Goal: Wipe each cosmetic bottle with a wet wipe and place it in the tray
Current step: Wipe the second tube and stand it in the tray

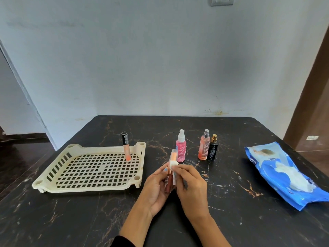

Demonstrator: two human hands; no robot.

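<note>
My left hand (156,186) holds a slim lip-gloss tube (173,155) with a peach top and brownish lower part, upright over the table. My right hand (191,186) pinches a white wet wipe (173,164) against the tube's middle. A cream perforated tray (58,182) lies to the left; one peach tube with a black cap (126,147) stands in its far right part. Behind my hands stand a pink spray bottle (181,148), a peach spray bottle (203,147) and a small black bottle with a gold cap (213,148).
A blue wet-wipe pack (277,168) lies at the right, with a white wipe sticking out of its opening. The dark marble table (231,220) ends at a pale wall behind; a floor drop lies beyond the table's left edge.
</note>
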